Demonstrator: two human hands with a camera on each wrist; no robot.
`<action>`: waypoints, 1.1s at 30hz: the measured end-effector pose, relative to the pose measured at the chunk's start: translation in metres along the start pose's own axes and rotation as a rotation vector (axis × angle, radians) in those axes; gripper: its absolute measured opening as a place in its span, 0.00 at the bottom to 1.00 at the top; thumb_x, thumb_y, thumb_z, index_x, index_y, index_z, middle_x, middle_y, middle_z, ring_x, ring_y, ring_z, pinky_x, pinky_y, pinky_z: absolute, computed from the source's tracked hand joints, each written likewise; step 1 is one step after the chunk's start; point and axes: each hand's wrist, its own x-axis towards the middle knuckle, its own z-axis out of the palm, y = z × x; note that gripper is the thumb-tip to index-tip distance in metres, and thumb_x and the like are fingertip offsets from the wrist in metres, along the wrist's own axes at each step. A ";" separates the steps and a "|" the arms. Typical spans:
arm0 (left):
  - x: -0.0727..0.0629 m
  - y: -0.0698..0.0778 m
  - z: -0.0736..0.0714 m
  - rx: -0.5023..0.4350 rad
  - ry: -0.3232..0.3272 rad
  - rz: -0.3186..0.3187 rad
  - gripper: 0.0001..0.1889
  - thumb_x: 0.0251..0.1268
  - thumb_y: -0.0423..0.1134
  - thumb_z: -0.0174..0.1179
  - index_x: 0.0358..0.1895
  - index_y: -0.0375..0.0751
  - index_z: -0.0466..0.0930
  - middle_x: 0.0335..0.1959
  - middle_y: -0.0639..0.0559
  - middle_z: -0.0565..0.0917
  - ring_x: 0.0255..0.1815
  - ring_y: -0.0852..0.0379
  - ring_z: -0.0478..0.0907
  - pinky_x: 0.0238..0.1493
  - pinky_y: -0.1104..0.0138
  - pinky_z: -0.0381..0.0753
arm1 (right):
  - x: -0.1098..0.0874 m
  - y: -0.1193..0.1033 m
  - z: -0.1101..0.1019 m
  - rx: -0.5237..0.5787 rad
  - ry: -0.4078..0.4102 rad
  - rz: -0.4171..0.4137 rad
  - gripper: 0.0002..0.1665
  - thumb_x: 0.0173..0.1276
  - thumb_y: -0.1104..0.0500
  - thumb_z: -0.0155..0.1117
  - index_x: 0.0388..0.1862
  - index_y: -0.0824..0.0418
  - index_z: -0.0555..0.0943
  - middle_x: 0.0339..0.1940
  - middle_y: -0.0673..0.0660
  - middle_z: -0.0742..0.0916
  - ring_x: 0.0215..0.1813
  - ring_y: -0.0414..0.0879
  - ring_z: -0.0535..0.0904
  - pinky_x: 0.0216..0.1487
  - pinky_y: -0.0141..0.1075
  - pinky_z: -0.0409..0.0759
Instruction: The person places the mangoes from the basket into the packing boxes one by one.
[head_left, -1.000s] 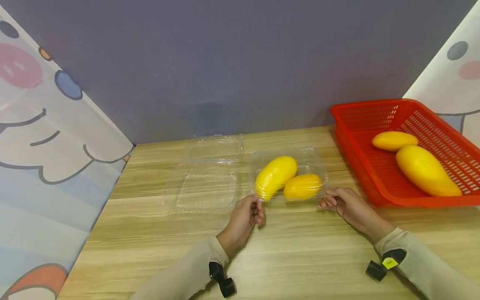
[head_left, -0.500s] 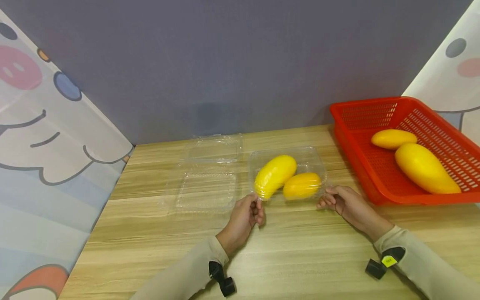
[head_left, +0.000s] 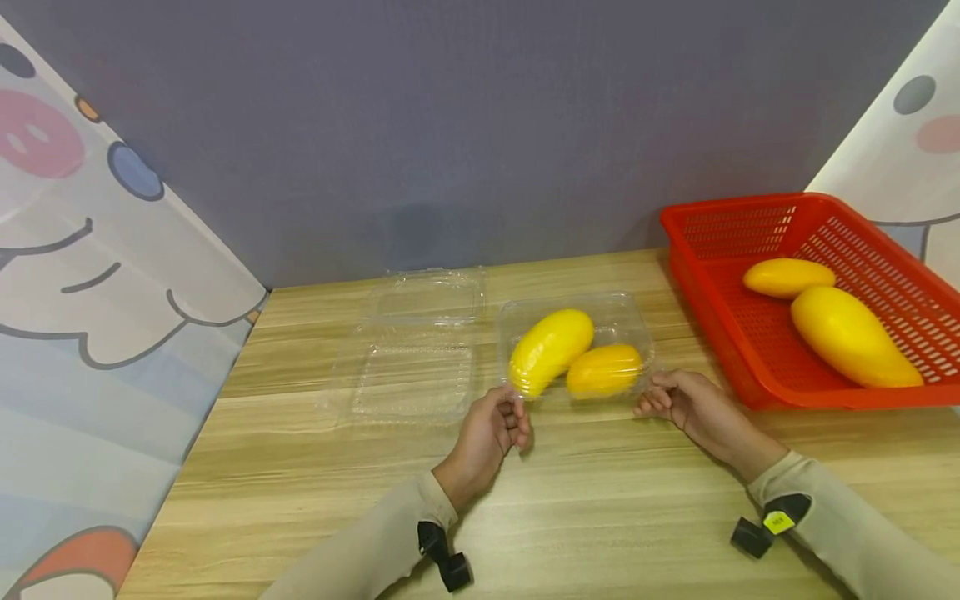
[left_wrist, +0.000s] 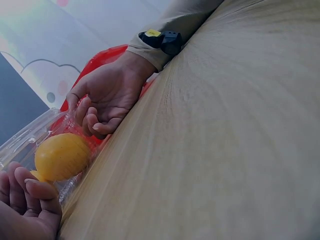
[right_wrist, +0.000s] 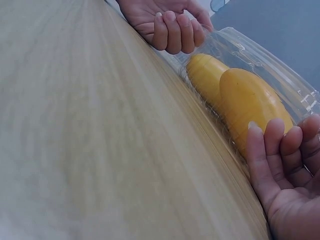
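Observation:
A clear plastic clamshell box (head_left: 573,304) lies on the table with its clear lid over two yellow mangoes, a longer mango (head_left: 551,350) at its left and a smaller mango (head_left: 604,372) at its right. My left hand (head_left: 489,433) pinches the near left corner of the box between thumb and forefinger, the other fingers loosely curled. At the near right corner, my right hand (head_left: 693,412) pinches the plastic edge in the same manner. The right wrist view shows the mangoes (right_wrist: 252,102) behind the clear plastic wall, close to my right fingers (right_wrist: 262,155).
An open clear clamshell box (head_left: 412,379) lies to the left, its lid part folded back toward the wall. On the right stands a red plastic basket (head_left: 720,333) holding a small mango (head_left: 789,278) and a large mango (head_left: 851,337). A grey partition (head_left: 480,133) rises behind the table.

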 end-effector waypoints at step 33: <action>-0.001 -0.002 -0.001 0.054 -0.004 0.012 0.15 0.75 0.41 0.41 0.29 0.44 0.70 0.23 0.57 0.74 0.22 0.62 0.70 0.25 0.73 0.72 | -0.010 -0.033 0.052 -1.158 0.630 -0.028 0.11 0.72 0.57 0.59 0.40 0.64 0.68 0.31 0.56 0.70 0.31 0.39 0.65 0.30 0.29 0.63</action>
